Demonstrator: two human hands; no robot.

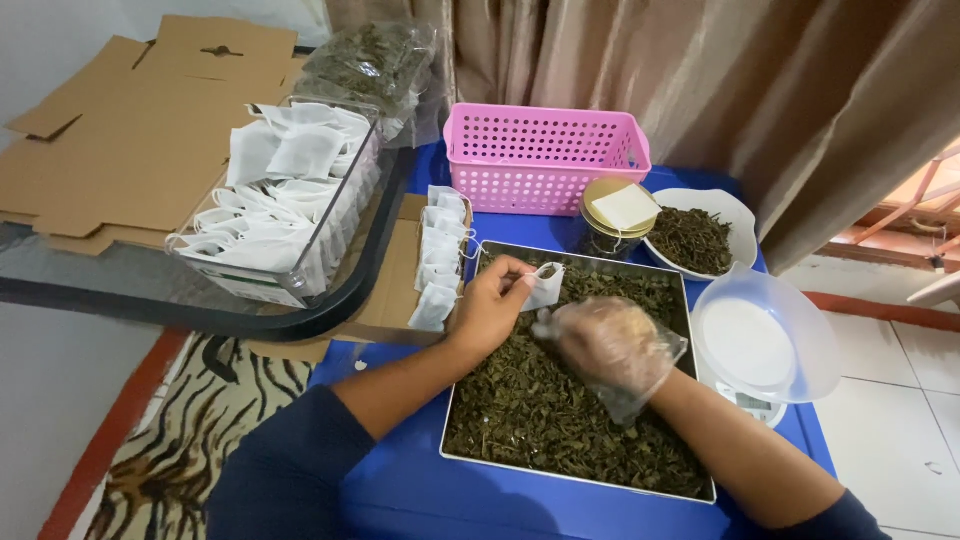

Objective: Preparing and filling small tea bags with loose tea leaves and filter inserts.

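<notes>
1. The left hand [488, 305] pinches a small white filter bag [545, 285] by its top edge, thumb and fingers pressed on the paper, holding it open over the metal tray [455, 400].
2. The right hand [608, 345] wears a loose clear plastic glove; its fingertips are bunched together just beside the bag's mouth — whether they hold any leaf I cannot tell.
3. The bag hangs near the tray's 12 o'clock edge, above the dried green leaves [560, 420] that fill the tray.
4. At the tray's 10 o'clock lies a row of empty filter bags [438, 262] on cardboard; further out, a clear box [290, 200] is packed with more.
5. At 12 o'clock stands a pink basket [545, 160]; at 1 o'clock a jar with a tan lid [612, 215] and a white bowl of leaves [700, 235].
6. At 3 o'clock sits a scale carrying a clear bowl [765, 335] — touching the tray's side.
</notes>
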